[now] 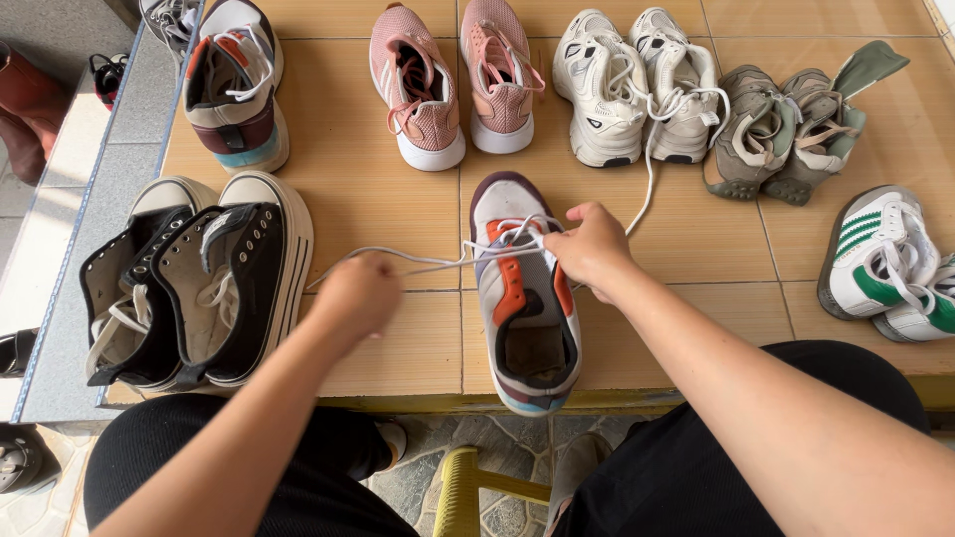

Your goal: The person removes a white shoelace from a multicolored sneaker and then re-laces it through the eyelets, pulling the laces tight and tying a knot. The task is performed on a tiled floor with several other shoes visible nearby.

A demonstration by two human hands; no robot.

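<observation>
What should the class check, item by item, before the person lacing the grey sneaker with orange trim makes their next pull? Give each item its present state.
1. Left hand grips one white lace end: ok, fist closed on it.
2. Right hand holds the other lace part at the eyelets: ok, fingers pinch there.
3. Lace taut between the hands: ok, it runs straight across the grey sneaker.
4. Sneaker flat on the tiled ledge, sole down: ok.
5. Working lace free of the white sneakers behind: cannot tell; a lace trails from them toward the right hand.
6. Every eyelet threaded: cannot tell, the hands hide some.
</observation>
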